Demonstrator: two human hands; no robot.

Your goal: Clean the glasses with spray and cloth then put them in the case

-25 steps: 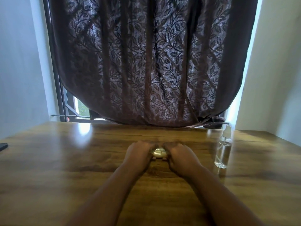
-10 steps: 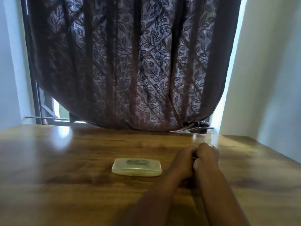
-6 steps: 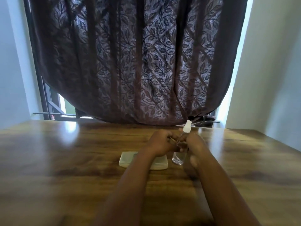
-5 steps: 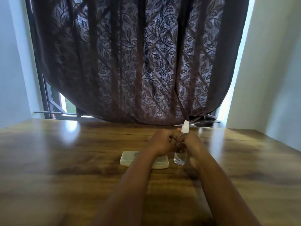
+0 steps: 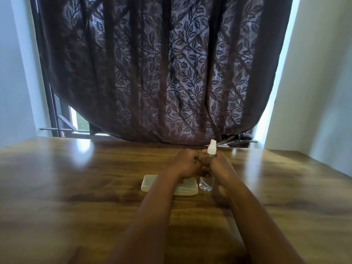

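On the wooden worktop [image 5: 76, 187], just left of centre, a pale closed glasses case [image 5: 150, 184] lies flat, its long axis running from 9 to 3 o'clock; dark print on its lid is too blurred to read. Above its right end, the left hand [image 5: 185, 165] is curled around a thin metal piece, probably the glasses, mostly hidden. Touching it at 3 o'clock, the right hand [image 5: 219, 166] grips a clear spray bottle [image 5: 206, 182], upright, white nozzle [image 5: 211, 147] pointing to 12 o'clock. Behind hangs a dark leaf-patterned curtain [image 5: 152, 73].
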